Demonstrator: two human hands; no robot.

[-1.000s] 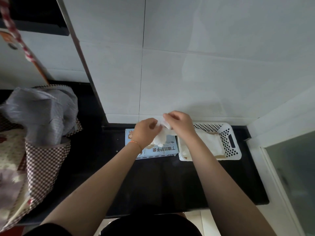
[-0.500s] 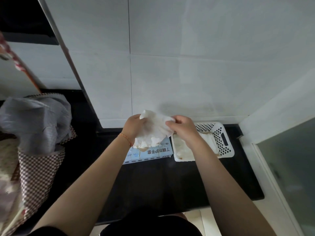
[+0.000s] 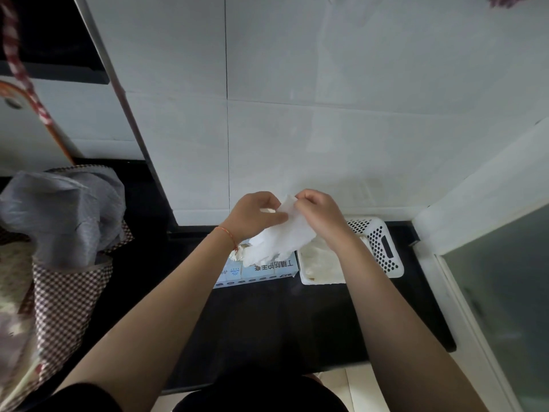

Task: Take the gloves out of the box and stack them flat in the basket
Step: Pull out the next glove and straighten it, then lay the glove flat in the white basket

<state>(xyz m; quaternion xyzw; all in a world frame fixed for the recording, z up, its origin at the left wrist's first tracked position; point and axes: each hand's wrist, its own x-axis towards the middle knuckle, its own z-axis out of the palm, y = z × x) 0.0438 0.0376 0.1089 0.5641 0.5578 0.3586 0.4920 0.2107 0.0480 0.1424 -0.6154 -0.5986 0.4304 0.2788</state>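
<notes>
Both hands' fingers (image 3: 274, 217) pinch glove (image 3: 282, 239).

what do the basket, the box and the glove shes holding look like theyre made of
Basket: looks like white moulded plastic, with perforated walls and a handle slot. Box: probably printed cardboard, pale blue with flat faces. Glove: thin, white, limp and creased, likely a disposable film, exact type unclear; the left hand and right hand pinch it.
</notes>
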